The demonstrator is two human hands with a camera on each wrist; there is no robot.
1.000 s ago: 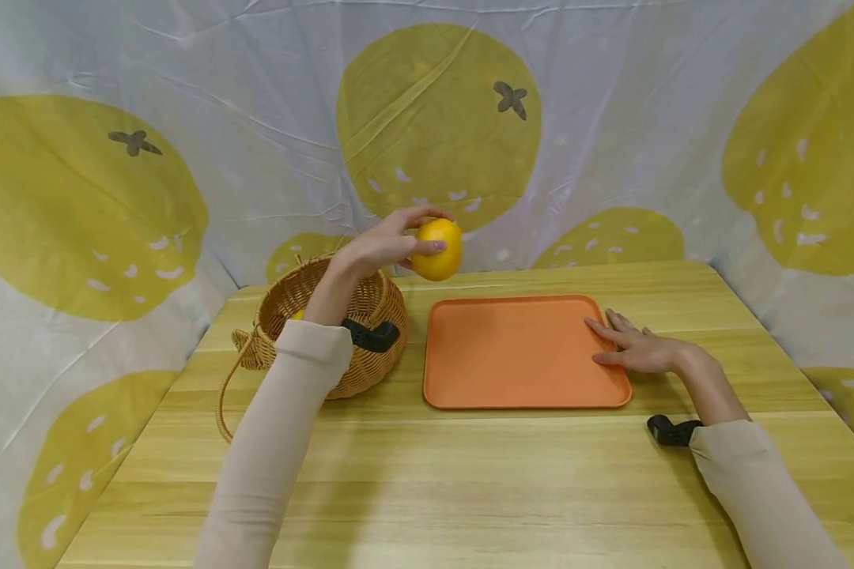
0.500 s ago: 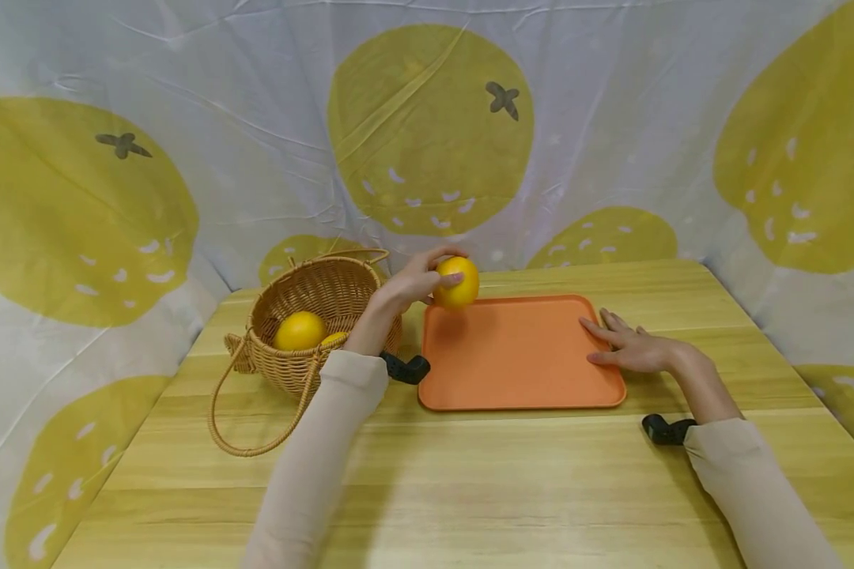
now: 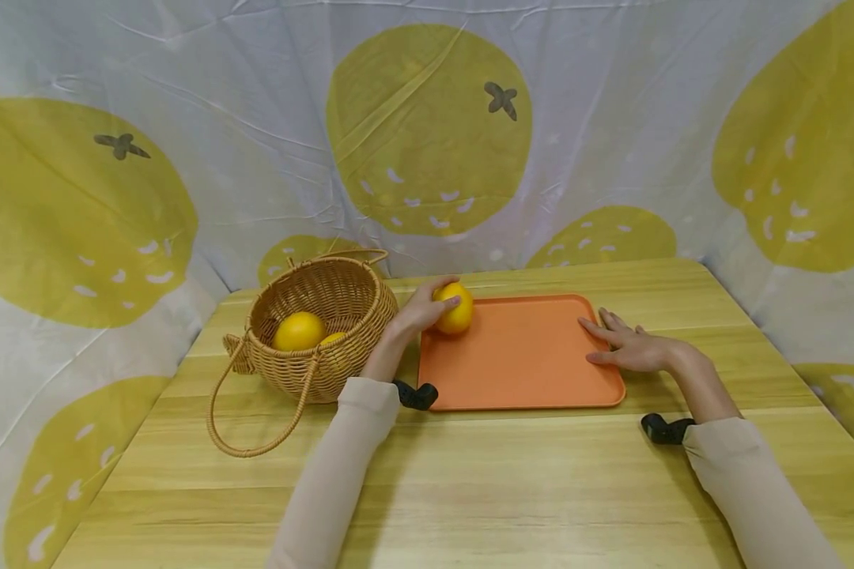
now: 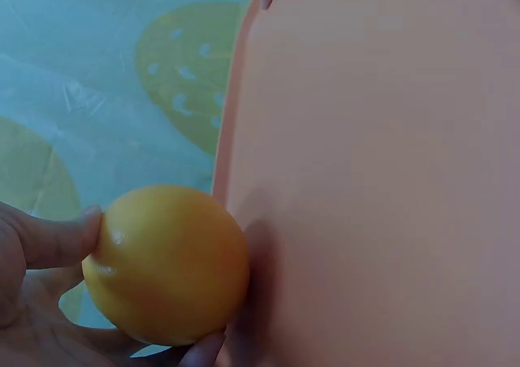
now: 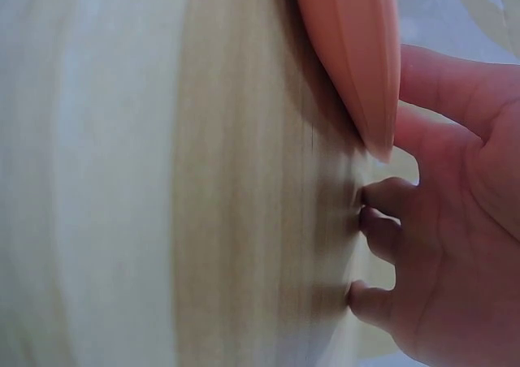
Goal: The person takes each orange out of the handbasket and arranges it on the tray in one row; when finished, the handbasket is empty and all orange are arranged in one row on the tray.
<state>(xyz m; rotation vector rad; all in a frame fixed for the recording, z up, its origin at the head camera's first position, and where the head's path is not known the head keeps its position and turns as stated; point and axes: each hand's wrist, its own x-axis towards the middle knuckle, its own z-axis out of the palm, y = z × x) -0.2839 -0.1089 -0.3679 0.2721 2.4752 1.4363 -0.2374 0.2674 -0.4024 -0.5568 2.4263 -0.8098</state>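
My left hand (image 3: 421, 308) grips an orange fruit (image 3: 455, 309) at the back left corner of the orange tray (image 3: 519, 356). In the left wrist view the thumb and fingers hold the fruit (image 4: 166, 265) from the side, beside the tray's rim; whether it touches the tray I cannot tell. My right hand (image 3: 636, 349) lies spread at the tray's right edge, with some fingers over the rim. In the right wrist view other fingertips of the right hand (image 5: 455, 221) touch the table beside the tray (image 5: 353, 50).
A wicker basket (image 3: 349, 367) stands left of the tray, with yellow-orange fruits (image 3: 300, 331) in it and its handle (image 3: 217, 423) hanging to the front left. Behind the wooden table (image 3: 512, 490) hangs a fruit-patterned cloth (image 3: 270, 111).
My left hand has carried the fruit from near the basket rightward and down to the tray's corner, uncovering the fruits in the basket. My right hand has stayed at the tray's edge.
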